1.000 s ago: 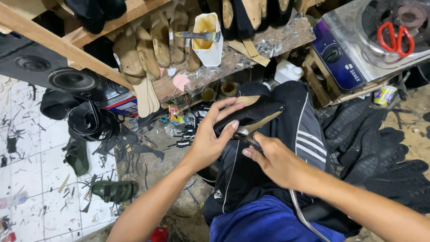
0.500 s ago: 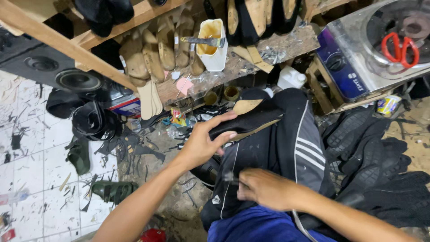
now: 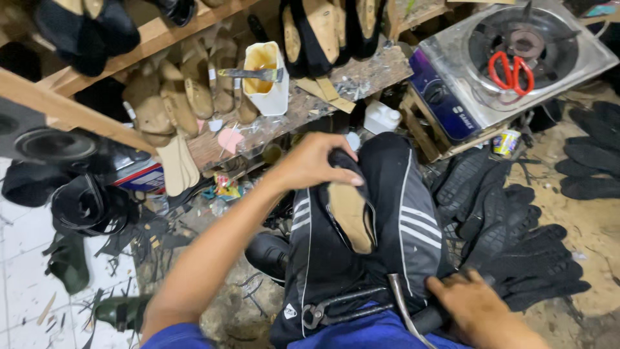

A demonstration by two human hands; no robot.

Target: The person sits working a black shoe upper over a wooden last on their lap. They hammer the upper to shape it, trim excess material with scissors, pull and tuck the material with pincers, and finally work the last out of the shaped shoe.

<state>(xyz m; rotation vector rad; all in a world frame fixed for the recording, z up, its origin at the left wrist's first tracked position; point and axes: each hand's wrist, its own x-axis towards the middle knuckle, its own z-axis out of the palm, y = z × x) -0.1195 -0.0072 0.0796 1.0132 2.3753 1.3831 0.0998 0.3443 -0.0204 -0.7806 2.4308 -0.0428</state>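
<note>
A black shoe (image 3: 349, 216) with a tan insole board facing up rests on my knee, which is in black trousers with white stripes. My left hand (image 3: 313, 161) grips the shoe's far end from above. Low on my lap, my right hand (image 3: 478, 310) is closed around the black handle of a hammer (image 3: 403, 307), whose metal head points toward my left side. A pair of dark metal pincers (image 3: 336, 309) lies loose across my lap beside the hammer.
A gas stove (image 3: 465, 71) with red scissors (image 3: 510, 68) on its burner stands at the right. A glue-stained white jug (image 3: 265, 74) sits on the wooden bench among shoe lasts. Black rubber soles (image 3: 516, 220) are piled at my right, and a speaker (image 3: 55, 145) sits at the left.
My right hand has left the shoe, dropped to my lap and closed on the hammer handle. The pincers now lie on my lap. My left hand has shifted along the shoe.
</note>
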